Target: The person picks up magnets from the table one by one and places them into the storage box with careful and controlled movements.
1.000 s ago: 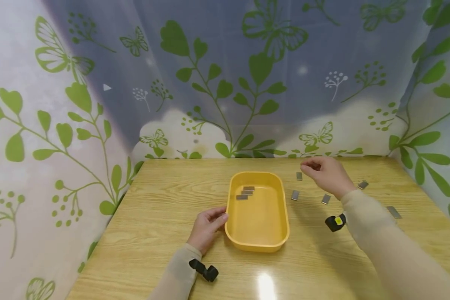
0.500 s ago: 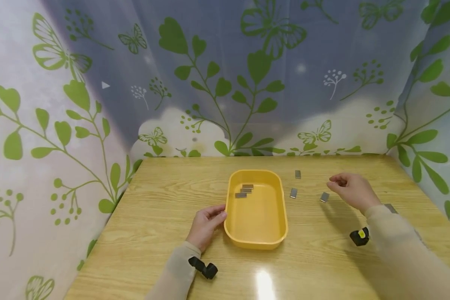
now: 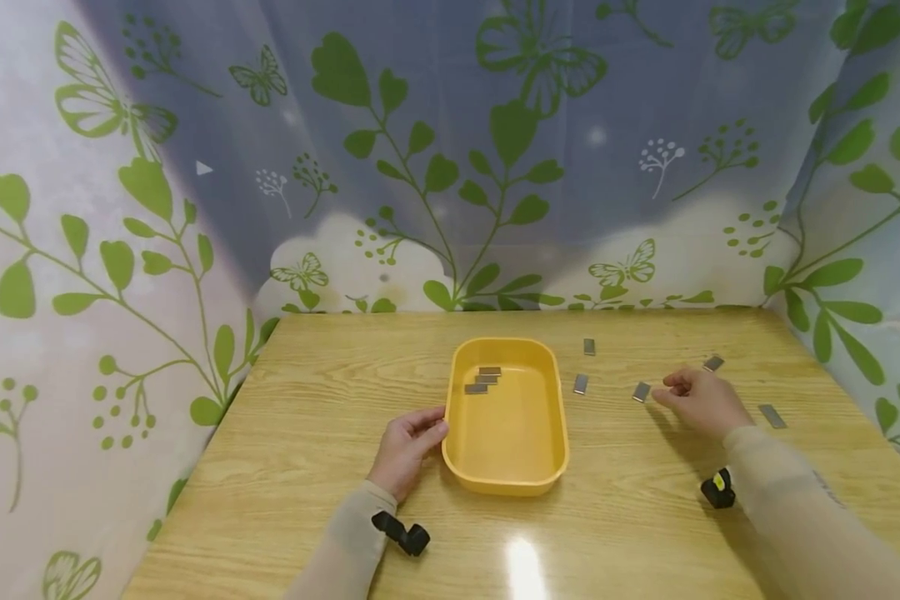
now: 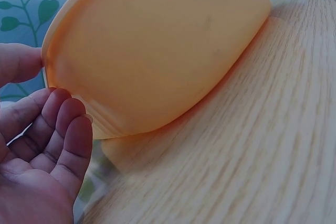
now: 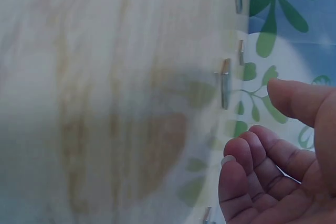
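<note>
My left hand grips the left side of a yellow tray, with the thumb at the rim and the fingers curled against the outer wall, as the left wrist view shows. Inside the tray, 3 small flat grey metal rectangles lie in a staggered group. Over the table at the right, my right hand holds nothing; its thumb and fingers stand apart in the right wrist view. Its fingertips are just right of one grey metal rectangle, apparently without touching it. Another metal rectangle lies just behind this hand.
More grey rectangles lie on the wooden table: one metal piece towards the back, one piece beside the tray and one piece at the far right. A patterned curtain rises behind the table's back edge.
My right hand has moved right and towards me from near the back piece, then lowered beside the middle rectangle. My left hand keeps its grip on the tray.
</note>
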